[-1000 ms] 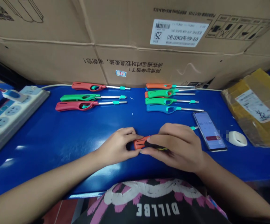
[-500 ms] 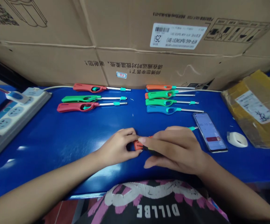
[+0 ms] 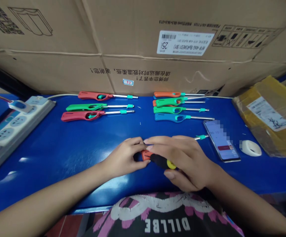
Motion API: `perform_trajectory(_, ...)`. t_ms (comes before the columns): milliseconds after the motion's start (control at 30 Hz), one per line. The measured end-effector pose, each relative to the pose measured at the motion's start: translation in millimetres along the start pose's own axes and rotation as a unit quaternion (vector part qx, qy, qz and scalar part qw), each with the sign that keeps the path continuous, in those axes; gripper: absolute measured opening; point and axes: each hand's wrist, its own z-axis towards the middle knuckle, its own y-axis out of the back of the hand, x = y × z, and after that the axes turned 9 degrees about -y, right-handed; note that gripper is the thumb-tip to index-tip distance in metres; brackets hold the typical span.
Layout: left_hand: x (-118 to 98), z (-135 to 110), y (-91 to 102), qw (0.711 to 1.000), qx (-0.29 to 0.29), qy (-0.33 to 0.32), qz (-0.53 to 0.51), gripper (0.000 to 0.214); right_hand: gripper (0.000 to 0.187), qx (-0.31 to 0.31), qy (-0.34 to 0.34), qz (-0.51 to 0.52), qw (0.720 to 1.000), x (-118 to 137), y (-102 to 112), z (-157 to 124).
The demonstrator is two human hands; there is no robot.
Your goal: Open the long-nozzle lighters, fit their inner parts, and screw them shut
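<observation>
Orange lighter (image 3: 159, 161) apparently held between left hand (image 3: 124, 157) and right hand (image 3: 188, 163).

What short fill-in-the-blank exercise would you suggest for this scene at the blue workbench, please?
The left hand pinches the ____ end of a utility lighter.
The right hand wraps the lighter's black grip, which shows a round ____ mark.
Farther along the bench, a green lighter lies between two ____ lighters.

Missing words: orange; yellow; red.

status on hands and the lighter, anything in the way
Left hand pinching orange end of orange-and-black plastic utility lighter; right hand wrapped round its black grip. Teal-tipped wand nearly at lit smartphone.
</observation>
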Motion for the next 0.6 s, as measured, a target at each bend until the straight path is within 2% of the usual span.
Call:
perform_trajectory(100, 0.3, -0.6, -0.8, 1.0, -0.006, 0.004, -0.004, 0.009, 0.036, 0.025, -0.01, 0.071, 0.997, 0.8, -1.2, -0.6)
perform_trajectory(167, 0.2, -0.3, -0.6, 1.0, -0.006, 0.0, -0.015, 0.006, 0.029, -0.003, -0.007, 0.084, 0.996, 0.1, -3.2, -1.7)
perform_trajectory(267, -0.4, 0.7, 0.1, 1.0, 0.0, -0.001, -0.021, 0.012, 0.021, -0.072, 0.008, 0.026, 0.997, -3.3, -3.9, -2.7)
perform_trajectory(333, -0.8, 1.2, 0.4, 1.0, -0.001, 0.006, -0.015, 0.016, 0.025, -0.084, 0.016, -0.026, 0.996, -6.0, -2.0, -2.5)
perform_trajectory(500, -1.0, 0.8, 0.3, 1.0, 0.002, 0.014, -0.012, 0.016, 0.043, 0.01, 0.015, 0.029, 0.999, -5.8, 2.1, -0.9)
perform_trajectory(600, -0.9, 0.1, 0.4, 1.0, 0.001, 0.017, -0.023, 0.016, 0.036, 0.009, 0.011, 0.027, 1.0, -3.2, -0.3, -1.6)
